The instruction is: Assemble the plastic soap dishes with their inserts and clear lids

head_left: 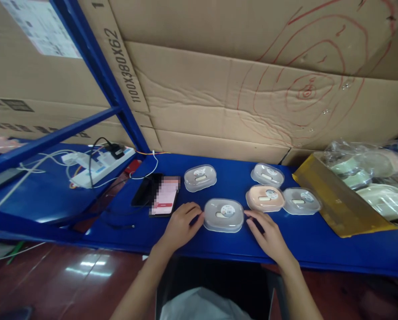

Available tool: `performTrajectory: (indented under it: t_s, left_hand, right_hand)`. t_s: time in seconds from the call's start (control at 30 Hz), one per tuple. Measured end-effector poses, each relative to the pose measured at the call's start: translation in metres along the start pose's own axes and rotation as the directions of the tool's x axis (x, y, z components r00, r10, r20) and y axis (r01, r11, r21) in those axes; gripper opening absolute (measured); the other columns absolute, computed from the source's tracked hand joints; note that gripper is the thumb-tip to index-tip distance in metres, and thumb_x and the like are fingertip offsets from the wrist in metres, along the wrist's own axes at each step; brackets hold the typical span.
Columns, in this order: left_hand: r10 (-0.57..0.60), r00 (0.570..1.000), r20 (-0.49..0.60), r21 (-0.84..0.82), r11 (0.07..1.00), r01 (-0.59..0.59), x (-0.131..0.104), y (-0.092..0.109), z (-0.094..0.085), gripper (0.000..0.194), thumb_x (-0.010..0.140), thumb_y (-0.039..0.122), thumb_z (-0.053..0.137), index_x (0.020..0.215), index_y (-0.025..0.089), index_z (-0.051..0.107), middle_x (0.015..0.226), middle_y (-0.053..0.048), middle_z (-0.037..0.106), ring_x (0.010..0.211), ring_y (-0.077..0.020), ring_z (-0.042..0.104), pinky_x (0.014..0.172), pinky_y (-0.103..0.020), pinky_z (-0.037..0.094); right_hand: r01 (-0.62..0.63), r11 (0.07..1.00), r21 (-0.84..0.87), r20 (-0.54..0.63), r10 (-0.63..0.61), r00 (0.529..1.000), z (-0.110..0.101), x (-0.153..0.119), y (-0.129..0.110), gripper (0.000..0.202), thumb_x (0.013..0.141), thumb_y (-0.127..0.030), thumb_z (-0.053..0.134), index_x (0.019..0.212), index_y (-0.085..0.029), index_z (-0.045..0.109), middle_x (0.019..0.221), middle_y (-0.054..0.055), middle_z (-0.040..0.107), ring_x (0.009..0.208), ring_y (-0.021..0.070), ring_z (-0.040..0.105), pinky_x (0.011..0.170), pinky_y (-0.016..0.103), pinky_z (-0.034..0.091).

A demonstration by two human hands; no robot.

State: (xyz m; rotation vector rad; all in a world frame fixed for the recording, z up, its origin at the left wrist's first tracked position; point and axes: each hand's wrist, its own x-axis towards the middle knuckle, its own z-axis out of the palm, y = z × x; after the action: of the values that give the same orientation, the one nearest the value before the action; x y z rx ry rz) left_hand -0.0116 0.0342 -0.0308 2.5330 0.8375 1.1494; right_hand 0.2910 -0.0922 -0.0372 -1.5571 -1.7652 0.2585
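A grey oval case with a clear lid and round label [223, 216] lies on the blue table between my hands. My left hand [184, 224] is at its left edge, thumb and fingers apart. At its right edge is my right hand [264, 231], fingertips near the rim, fingers apart. Neither hand is wrapped round the case. Behind it to the left sits another grey case [200, 178]. To the right are a peach case [264, 198], a grey case [301, 201] touching or close beside it, and a further grey case [267, 174] behind.
Phones [164, 198] lie left of the cases. A white power strip [102, 169] with cables is beyond the blue frame post. A yellow-taped carton [339, 195] holding plastic-wrapped cases stands at the right. Cardboard [202, 89] backs the blue table [199, 244].
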Motion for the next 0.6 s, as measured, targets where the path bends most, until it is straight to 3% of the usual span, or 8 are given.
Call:
performTrajectory:
  t_s: [0.17, 0.27, 0.47, 0.6]
  left_hand:
    - [-0.011, 1.000, 0.004, -0.011, 1.000, 0.011, -0.0005, -0.0013, 0.0009, 0.018, 0.107, 0.021, 0.057, 0.094, 0.021, 0.070, 0.095, -0.005, 0.074, 0.089, -0.0196, 0.070, 0.084, -0.034, 0.057]
    - [-0.027, 0.999, 0.026, -0.027, 0.999, 0.028, -0.0018, -0.0005, -0.0012, 0.011, 0.105, 0.024, 0.060, 0.106, 0.021, 0.070, 0.100, -0.005, 0.074, 0.092, -0.0203, 0.072, 0.087, -0.035, 0.059]
    - [-0.022, 0.991, 0.134, -0.061, 0.998, 0.031, -0.0044, 0.0001, -0.0037, 0.054, 0.088, 0.039, 0.086, 0.137, 0.026, 0.066, 0.140, -0.012, 0.064, 0.120, -0.0273, 0.069, 0.103, -0.041, 0.061]
    - [-0.008, 0.994, 0.108, -0.039, 0.999, 0.012, -0.0058, -0.0020, -0.0009, 0.051, 0.089, 0.035, 0.085, 0.136, 0.027, 0.067, 0.147, -0.013, 0.058, 0.121, -0.0280, 0.068, 0.100, -0.041, 0.062]
  right_hand:
    - [-0.005, 1.000, -0.006, 0.023, 0.005, 1.000, -0.0007, 0.0005, -0.0003, 0.031, 0.111, -0.039, 0.054, 0.135, -0.029, 0.070, 0.129, 0.009, 0.077, 0.118, 0.0277, 0.074, 0.104, 0.045, 0.061]
    - [-0.011, 1.000, -0.010, 0.032, 0.012, 0.999, -0.0013, 0.0005, -0.0008, 0.032, 0.111, -0.039, 0.055, 0.137, -0.030, 0.070, 0.131, 0.009, 0.076, 0.120, 0.0278, 0.074, 0.106, 0.045, 0.060]
    - [-0.005, 1.000, -0.007, 0.044, 0.006, 0.999, 0.0000, 0.0009, -0.0009, 0.039, 0.110, -0.040, 0.056, 0.147, -0.032, 0.066, 0.131, 0.008, 0.077, 0.114, 0.0269, 0.075, 0.105, 0.047, 0.061]
    - [0.001, 1.000, -0.007, 0.053, -0.001, 0.999, 0.0004, 0.0008, -0.0010, 0.040, 0.110, -0.038, 0.056, 0.149, -0.032, 0.064, 0.133, 0.008, 0.076, 0.116, 0.0271, 0.074, 0.106, 0.047, 0.060]
